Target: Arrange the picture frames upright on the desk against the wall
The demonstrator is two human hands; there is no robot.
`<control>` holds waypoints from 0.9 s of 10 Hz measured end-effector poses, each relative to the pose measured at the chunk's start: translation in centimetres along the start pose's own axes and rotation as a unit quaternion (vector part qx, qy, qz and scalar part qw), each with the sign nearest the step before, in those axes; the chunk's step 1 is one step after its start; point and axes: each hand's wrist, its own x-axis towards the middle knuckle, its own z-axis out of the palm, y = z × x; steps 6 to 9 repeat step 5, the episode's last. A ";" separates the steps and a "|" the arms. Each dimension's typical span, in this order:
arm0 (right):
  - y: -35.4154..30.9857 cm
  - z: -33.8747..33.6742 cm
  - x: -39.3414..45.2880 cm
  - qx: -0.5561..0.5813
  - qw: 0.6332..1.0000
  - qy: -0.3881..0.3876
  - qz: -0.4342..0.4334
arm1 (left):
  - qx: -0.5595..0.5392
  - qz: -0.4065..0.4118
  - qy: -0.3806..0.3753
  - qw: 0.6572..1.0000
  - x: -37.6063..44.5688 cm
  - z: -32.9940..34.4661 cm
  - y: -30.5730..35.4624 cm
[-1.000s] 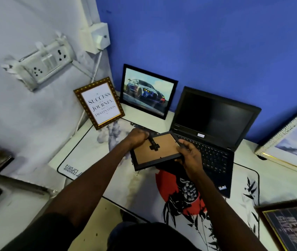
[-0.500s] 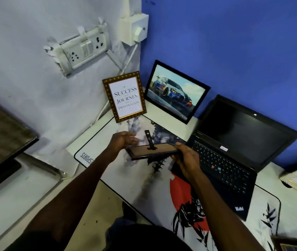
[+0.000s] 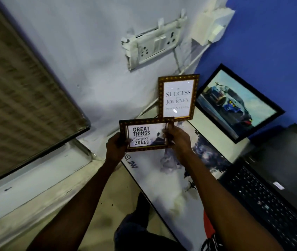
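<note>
Gold-and-brown beading ran round the small frame [image 3: 146,134], and both hands had it, face toward the camera, the print reading "Great things... comfort zones." The left hand [image 3: 116,146] was closed on the left edge, thumb across the front of the border; the right hand [image 3: 179,140] was clamped on the right edge, fingers [image 3: 167,132] curling over the glass. The frame was up in the air, landscape and nearly level, at the near left corner of the desk mat [image 3: 171,178], in front of the pale wall [image 3: 89,60]. Whether its lower edge touched the mat, I couldn't tell.

Just behind it, the "Success" frame [image 3: 178,97] stood upright in the corner against the wall, its bottom edge partly hidden by the held one. Beside that, the black-framed car picture [image 3: 234,104] leaned on the blue wall [image 3: 271,42]. The open laptop [image 3: 271,187] sat to the right on the mat, and a socket plate [image 3: 155,46] hung above.
</note>
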 end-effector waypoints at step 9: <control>3.8 1.5 1.8 -0.119 0.992 0.002 0.050 | 0.052 -0.141 0.068 0.986 1.5 -1.1 -3.0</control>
